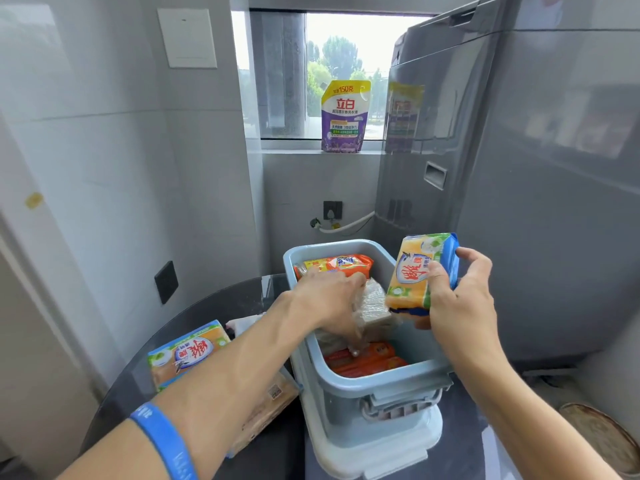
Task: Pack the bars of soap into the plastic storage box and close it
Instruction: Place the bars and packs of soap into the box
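**A:** The grip first: our right hand (457, 296) pinches a yellow-and-blue plastic-wrapped bar of soap (420, 271), thumb on the printed face, fingers curled round its far edge. The bar is tilted, above the right rim of the grey-blue plastic storage box (363, 403).

**B:** And the other hand?

**A:** To the left of that grip, our left hand (329, 296) reaches down into the box and grips a clear-film-wrapped pale block (375, 306). Beyond it lies an orange-wrapped packet (341, 264); nearer us, red-orange packets (367, 362) line the floor of the box.

**B:** What remains outside?

**A:** Well left of the grip, a second yellow-and-blue bar (188, 348) lies on the dark round table (207, 303), resting on a tan wrapped pack (270, 403). The box seems to stand in a white lid (381, 448).

**B:** The risks?

**A:** We judge two. The slick wrapper may slide from a pinch held only at one end. Bars stacked unevenly could stand above the rim and stop the lid seating.
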The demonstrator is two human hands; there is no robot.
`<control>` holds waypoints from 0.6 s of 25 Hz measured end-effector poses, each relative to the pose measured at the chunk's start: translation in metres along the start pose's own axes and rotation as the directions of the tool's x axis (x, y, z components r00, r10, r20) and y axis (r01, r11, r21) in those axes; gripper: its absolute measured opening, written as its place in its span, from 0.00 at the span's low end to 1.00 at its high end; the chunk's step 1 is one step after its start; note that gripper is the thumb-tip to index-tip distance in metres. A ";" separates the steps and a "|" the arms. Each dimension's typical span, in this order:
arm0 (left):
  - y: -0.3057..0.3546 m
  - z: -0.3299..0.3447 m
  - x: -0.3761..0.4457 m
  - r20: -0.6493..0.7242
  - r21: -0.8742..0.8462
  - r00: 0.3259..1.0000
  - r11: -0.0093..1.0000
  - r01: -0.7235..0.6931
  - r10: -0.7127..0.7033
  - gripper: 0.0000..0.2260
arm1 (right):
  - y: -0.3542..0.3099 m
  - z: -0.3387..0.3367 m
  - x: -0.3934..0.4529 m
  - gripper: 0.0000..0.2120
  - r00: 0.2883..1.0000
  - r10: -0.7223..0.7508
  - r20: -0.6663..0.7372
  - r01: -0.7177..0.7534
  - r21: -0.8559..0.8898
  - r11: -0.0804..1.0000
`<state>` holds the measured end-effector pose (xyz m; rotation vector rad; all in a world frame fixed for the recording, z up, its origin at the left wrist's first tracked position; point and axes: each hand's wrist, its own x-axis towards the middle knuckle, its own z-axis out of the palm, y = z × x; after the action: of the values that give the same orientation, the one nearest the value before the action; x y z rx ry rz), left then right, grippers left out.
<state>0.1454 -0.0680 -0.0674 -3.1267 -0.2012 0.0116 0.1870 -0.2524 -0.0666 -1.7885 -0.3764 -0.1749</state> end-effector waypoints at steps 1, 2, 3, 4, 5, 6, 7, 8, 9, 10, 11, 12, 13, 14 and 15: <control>-0.003 -0.001 -0.003 0.034 0.034 0.999 0.999 0.021 -0.022 0.41 | 0.000 0.000 0.000 0.12 1.000 0.004 -0.001 -0.004 0.006 1.000; -0.005 -0.001 -0.005 0.048 0.053 0.998 0.998 0.027 -0.029 0.39 | 0.001 0.000 0.000 0.12 1.000 0.007 -0.001 -0.007 0.005 1.000; -0.005 0.000 -0.006 0.045 0.047 0.999 0.999 0.022 -0.024 0.37 | 0.000 0.000 0.001 0.12 1.000 0.012 0.001 -0.012 0.008 1.000; -0.004 -0.001 -0.006 0.042 0.017 0.999 1.000 0.018 -0.019 0.36 | -0.001 0.000 0.001 0.11 1.000 0.020 0.003 -0.020 0.021 1.000; -0.004 -0.004 -0.007 0.049 -0.031 0.999 0.999 0.017 -0.015 0.36 | -0.001 -0.001 0.001 0.11 1.000 0.030 0.004 -0.030 0.043 0.999; -0.006 -0.008 -0.006 0.057 -0.096 0.998 0.995 0.025 -0.019 0.35 | -0.001 -0.001 0.002 0.11 0.999 0.038 0.005 -0.039 0.068 0.997; -0.008 -0.012 -0.005 0.067 -0.175 0.997 0.984 0.039 -0.028 0.33 | 0.000 -0.002 0.002 0.12 0.999 0.046 0.007 -0.046 0.091 0.995; -0.011 -0.015 -0.004 0.067 -0.254 0.997 0.966 0.051 -0.035 0.30 | 0.001 -0.003 0.003 0.12 0.999 0.051 0.009 -0.052 0.112 0.992; -0.014 -0.016 -0.003 0.059 -0.313 0.998 0.948 0.054 -0.037 0.25 | 0.001 -0.003 0.003 0.12 0.999 0.053 0.011 -0.054 0.135 0.989; -0.016 -0.015 -0.002 0.039 -0.345 0.999 0.938 0.039 -0.027 0.20 | 0.002 -0.003 0.004 0.12 0.999 0.052 0.013 -0.054 0.154 0.987; -0.015 -0.013 -0.001 0.017 -0.358 1.000 0.933 0.026 -0.021 0.19 | 0.002 -0.003 0.004 0.12 0.998 0.053 0.017 -0.055 0.170 0.984; -0.014 -0.012 0.000 0.010 -0.364 1.000 0.931 0.020 -0.017 0.18 | 0.003 -0.003 0.004 0.12 0.998 0.053 0.021 -0.056 0.183 0.981; -0.013 -0.012 -0.001 0.011 -0.364 1.000 0.931 0.016 -0.013 0.17 | 0.003 -0.003 0.004 0.12 0.998 0.053 0.024 -0.057 0.193 0.980; -0.014 -0.013 0.000 0.024 -0.364 1.000 0.931 0.014 -0.006 0.17 | 0.004 -0.003 0.005 0.12 0.998 0.054 0.027 -0.058 0.201 0.978; -0.016 -0.017 -0.001 0.050 -0.369 0.999 0.929 0.014 0.004 0.16 | 0.005 -0.003 0.005 0.12 0.998 0.056 0.030 -0.061 0.213 0.975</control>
<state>0.1429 -0.0524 -0.0502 -3.5056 -0.2373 0.0592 0.1938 -0.2559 -0.0687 -1.5881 -0.3457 -0.0691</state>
